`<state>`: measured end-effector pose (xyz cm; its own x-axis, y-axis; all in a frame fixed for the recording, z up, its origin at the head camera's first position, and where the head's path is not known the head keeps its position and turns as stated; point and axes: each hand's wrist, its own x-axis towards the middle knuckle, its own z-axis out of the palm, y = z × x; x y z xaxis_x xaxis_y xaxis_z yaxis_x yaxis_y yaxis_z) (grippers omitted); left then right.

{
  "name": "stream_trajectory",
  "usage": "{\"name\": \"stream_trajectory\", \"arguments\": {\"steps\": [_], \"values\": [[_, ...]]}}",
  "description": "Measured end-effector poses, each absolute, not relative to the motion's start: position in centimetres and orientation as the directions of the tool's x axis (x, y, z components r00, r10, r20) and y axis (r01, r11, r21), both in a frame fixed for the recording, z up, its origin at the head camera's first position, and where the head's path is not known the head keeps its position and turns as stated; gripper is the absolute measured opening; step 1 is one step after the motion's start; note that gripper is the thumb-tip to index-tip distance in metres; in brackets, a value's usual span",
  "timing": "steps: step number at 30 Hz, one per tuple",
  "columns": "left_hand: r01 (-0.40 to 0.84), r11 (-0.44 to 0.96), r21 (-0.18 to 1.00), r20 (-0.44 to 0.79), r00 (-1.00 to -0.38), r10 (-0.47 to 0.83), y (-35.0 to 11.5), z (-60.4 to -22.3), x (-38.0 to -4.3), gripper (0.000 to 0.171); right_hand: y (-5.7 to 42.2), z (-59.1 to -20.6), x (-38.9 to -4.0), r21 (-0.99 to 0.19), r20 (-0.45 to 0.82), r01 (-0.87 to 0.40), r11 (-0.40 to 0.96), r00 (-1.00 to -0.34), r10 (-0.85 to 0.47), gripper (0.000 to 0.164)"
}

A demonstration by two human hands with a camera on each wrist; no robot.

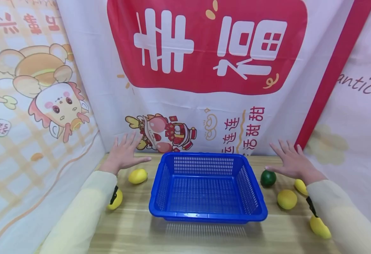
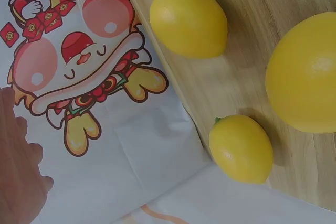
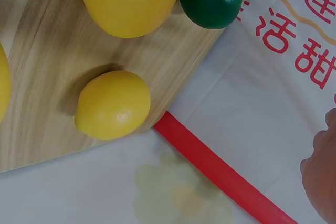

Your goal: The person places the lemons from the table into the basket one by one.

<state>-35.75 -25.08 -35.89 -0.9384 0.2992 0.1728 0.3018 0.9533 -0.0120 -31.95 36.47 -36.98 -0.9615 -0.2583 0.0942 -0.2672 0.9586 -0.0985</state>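
Note:
My left hand (image 1: 122,155) is held up with fingers spread, empty, left of a blue plastic basket (image 1: 208,216). Below it on the table lie a lemon (image 1: 138,176) and another yellow fruit (image 1: 116,200), partly covered by the wrist strap; the left wrist view shows a third, smaller lemon (image 2: 241,149). Across the basket, my right hand (image 1: 294,162) is likewise raised, fingers apart, holding nothing. Near it are a dark green round fruit (image 1: 268,179), a round yellow fruit (image 1: 287,199), a lemon (image 1: 301,187) and a longish yellow fruit (image 1: 320,227), partly behind the sleeve.
The basket stands mid-table with its perforated floor showing. Wood-grain tabletop (image 1: 134,233) extends in front of it. A printed cloth (image 1: 204,98) hangs directly behind the table, with more cloth at the left (image 1: 20,151) and right (image 1: 356,141) sides.

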Motion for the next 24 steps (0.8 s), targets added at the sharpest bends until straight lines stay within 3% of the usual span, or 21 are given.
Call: {"name": "stream_trajectory", "arguments": {"steps": [24], "values": [[0.308,0.951,-0.004,0.166,-0.938,0.304,-24.7,-36.0,-34.9,0.114,36.7,-35.3,-29.6,-0.028,0.164,-0.324,0.946,-0.935,-0.315,0.102]]}}
